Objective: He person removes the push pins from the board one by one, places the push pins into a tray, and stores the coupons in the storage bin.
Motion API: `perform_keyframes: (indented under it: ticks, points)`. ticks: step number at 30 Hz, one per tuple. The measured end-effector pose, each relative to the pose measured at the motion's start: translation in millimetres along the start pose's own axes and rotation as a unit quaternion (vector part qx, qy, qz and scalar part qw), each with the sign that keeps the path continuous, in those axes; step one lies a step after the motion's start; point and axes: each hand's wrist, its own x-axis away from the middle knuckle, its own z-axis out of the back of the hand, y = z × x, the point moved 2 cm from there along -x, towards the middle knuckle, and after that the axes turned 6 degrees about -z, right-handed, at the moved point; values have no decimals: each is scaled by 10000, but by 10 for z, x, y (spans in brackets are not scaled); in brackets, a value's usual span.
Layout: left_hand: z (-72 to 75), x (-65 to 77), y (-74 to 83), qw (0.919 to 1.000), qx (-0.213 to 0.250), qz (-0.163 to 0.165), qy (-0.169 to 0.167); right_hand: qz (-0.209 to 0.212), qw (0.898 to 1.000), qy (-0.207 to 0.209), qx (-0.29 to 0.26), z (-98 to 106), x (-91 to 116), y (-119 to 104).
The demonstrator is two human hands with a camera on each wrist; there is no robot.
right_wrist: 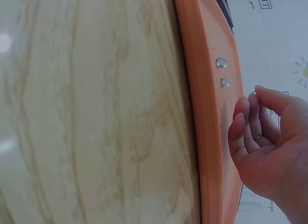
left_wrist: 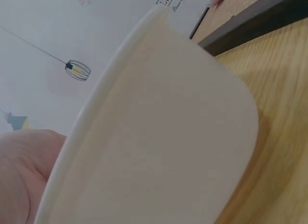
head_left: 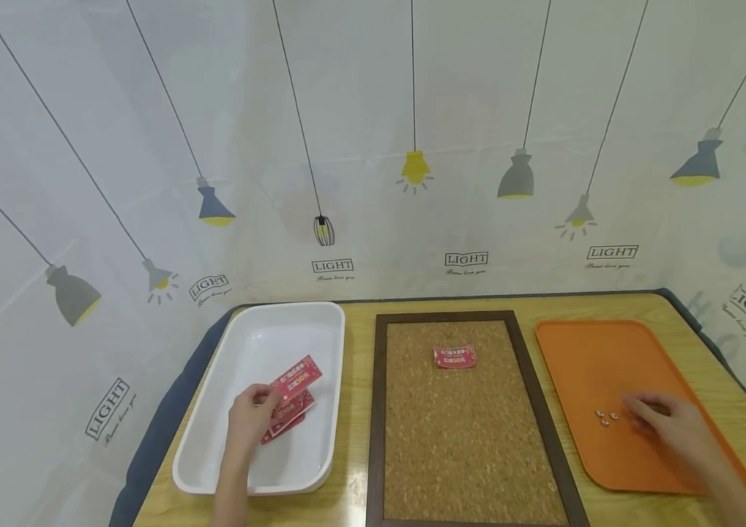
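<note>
My left hand (head_left: 254, 413) pinches a red coupon (head_left: 296, 377) with white and yellow print between thumb and fingers. Beneath it, several similar coupons (head_left: 288, 423) lie in a loose pile in the white tray (head_left: 329, 344). In the left wrist view the tray wall covers most of that hand. My right hand (head_left: 672, 424) is over the orange tray (head_left: 599, 344), with thumb and finger tips close together; I cannot tell whether they hold anything. Small shiny metal thumbtacks (head_left: 605, 423) lie just left of its fingertips; two thumbtacks (right_wrist: 221, 63) show in the right wrist view.
Between the trays lies a cork board (head_left: 465, 439) in a dark brown frame (head_left: 378, 417). One red coupon (head_left: 454, 356) is on its upper part. All stand on a wood-grain table (head_left: 354, 439), with a lamp-printed cloth (head_left: 373, 110) behind.
</note>
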Motion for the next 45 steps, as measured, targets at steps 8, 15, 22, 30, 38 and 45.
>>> perform_keyframes:
  ticks: [8, 15, 22, 30, 38, 45]
  points:
    - [173, -61, -189, 9997, -89, 218, 34, -184, 9955, 250, 895, 89, -19, 98]
    - [267, -114, -330, 9997, 53, 256, 5, -36, 9872, 245, 1573, 113, -17, 135]
    - [371, -168, -493, 9989, -254, 399, -22, 244, 9764, 232, 2135, 112, -43, 152]
    - [422, -182, -583, 9968, -224, 762, 77, 360, 9694, 195, 2419, 91, -50, 138]
    - [386, -209, -633, 9958, -249, 881, -16, 349, 9704, 191, 2383, 75, -46, 120]
    - [393, -208, -656, 9965, -291, 784, -59, 339, 9692, 259, 2425, 68, -42, 109]
